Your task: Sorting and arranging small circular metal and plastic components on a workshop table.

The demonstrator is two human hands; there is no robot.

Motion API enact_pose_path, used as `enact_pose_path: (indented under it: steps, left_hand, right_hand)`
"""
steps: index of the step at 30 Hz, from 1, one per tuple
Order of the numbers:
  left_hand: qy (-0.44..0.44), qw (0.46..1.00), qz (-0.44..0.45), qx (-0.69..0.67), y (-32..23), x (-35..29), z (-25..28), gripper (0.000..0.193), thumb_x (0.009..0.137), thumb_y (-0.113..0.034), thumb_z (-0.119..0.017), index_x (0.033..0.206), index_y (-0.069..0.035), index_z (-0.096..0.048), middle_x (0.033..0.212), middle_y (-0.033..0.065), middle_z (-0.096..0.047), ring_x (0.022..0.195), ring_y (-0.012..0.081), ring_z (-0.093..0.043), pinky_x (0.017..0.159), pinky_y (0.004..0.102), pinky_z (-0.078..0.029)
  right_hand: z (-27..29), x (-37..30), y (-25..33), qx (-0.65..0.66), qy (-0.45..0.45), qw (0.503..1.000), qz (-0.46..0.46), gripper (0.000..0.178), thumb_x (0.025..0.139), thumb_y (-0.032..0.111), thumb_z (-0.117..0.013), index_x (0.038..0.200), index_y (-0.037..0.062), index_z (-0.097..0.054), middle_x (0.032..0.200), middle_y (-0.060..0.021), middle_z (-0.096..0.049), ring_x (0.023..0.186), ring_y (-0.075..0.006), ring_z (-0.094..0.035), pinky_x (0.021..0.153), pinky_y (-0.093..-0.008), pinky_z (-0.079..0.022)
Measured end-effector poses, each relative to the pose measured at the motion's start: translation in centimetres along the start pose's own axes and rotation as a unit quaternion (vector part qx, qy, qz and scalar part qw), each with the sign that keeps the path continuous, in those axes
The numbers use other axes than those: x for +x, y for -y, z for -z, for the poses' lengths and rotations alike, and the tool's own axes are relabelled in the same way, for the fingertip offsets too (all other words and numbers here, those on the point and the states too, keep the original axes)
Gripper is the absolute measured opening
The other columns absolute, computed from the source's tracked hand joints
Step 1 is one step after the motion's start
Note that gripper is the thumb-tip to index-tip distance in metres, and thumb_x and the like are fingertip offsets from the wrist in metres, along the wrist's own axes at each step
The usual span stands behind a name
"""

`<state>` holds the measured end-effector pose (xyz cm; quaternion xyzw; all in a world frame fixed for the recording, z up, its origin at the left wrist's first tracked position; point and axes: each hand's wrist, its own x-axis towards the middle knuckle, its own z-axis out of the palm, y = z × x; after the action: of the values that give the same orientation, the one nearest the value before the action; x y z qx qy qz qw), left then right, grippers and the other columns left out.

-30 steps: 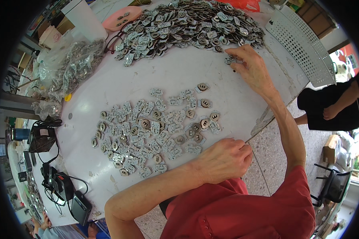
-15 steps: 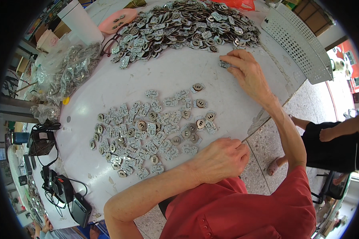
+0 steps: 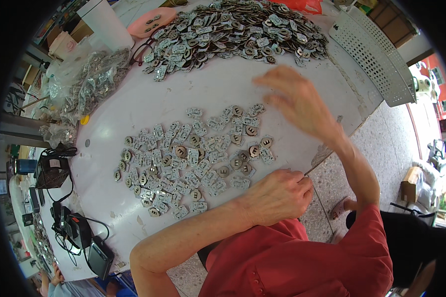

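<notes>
My right hand [image 3: 295, 101] hovers over the table, blurred by motion, its fingers apart and no piece visible between them. Below its fingertips lies a loose spread of small circuit boards [image 3: 203, 143]; some show a round metal disc, others a pale printed side. One small circuit board [image 3: 256, 109] sits at the spread's upper right, nearest that hand. My left hand [image 3: 280, 195] rests curled into a fist at the near table edge, and its fingers hide whatever might be inside. A large heap of the same boards [image 3: 233, 32] covers the far side.
Far right stands a white perforated basket [image 3: 374, 54]. At the far left are a pink dish [image 3: 151, 22], a white cylinder [image 3: 104, 24], eyeglasses [image 3: 142, 52] and plastic bags of metal parts [image 3: 91, 81]. Black adapters with cables [image 3: 77, 227] lie at left. A person sits at right.
My right hand has come nearer and left from below the heap, and the small board it pinched is no longer in its fingers. Boards at the spread's upper right differ. My left hand stays put.
</notes>
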<state>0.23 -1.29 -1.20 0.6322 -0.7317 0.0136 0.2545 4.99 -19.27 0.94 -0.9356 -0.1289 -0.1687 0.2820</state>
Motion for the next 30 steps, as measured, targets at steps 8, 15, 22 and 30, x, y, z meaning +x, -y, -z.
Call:
enact_pose_path:
  steps: [8, 15, 22, 30]
  left_hand:
    - [0.038, 0.999, -0.003, 0.006, 0.0, 0.1, 0.3, 0.033, 0.069, -0.014, -0.062, 0.097, 0.004, -0.063, 0.085, 0.0061, -0.058, 0.079, 0.0179, -0.058, 0.066, 0.0289, -0.051]
    - [-0.021, 1.000, -0.007, 0.000, 0.1, -0.1, -0.2, 0.034, 0.068, -0.013, -0.062, 0.098, 0.005, -0.062, 0.082, 0.0053, -0.056, 0.077, 0.0177, -0.058, 0.065, 0.0291, -0.051]
    - [0.001, 1.000, -0.006, 0.002, 0.1, -0.1, 0.1, 0.034, 0.070, -0.013, -0.062, 0.100, 0.005, -0.063, 0.082, 0.0048, -0.056, 0.076, 0.0178, -0.058, 0.064, 0.0290, -0.051]
    - [-0.027, 1.000, -0.007, -0.009, 0.1, 0.0, -0.2, 0.033, 0.071, -0.013, -0.062, 0.099, 0.005, -0.063, 0.082, 0.0049, -0.056, 0.075, 0.0178, -0.058, 0.064, 0.0293, -0.050]
  right_hand:
    - [0.4, 0.4, -4.4, -0.127, -0.038, 0.988, -0.074, 0.031, 0.086, 0.007, -0.059, 0.117, 0.0069, -0.063, 0.106, -0.0124, -0.058, 0.103, -0.0317, -0.056, 0.087, -0.0423, -0.047]
    - [0.7, 2.0, -5.0, -0.135, -0.032, 0.986, -0.089, 0.039, 0.087, 0.010, -0.061, 0.125, 0.0082, -0.058, 0.107, -0.0128, -0.057, 0.105, -0.0319, -0.054, 0.089, -0.0432, -0.047]
    - [1.3, 0.1, -4.7, -0.138, -0.004, 0.986, -0.098, 0.039, 0.088, 0.012, -0.061, 0.127, 0.0075, -0.058, 0.113, -0.0136, -0.057, 0.111, -0.0328, -0.054, 0.093, -0.0427, -0.046]
    - [0.8, 1.0, -5.5, -0.155, -0.055, 0.986, 0.004, 0.031, 0.085, 0.010, -0.063, 0.116, 0.0030, -0.061, 0.127, -0.0152, -0.055, 0.119, -0.0326, -0.051, 0.098, -0.0419, -0.045]
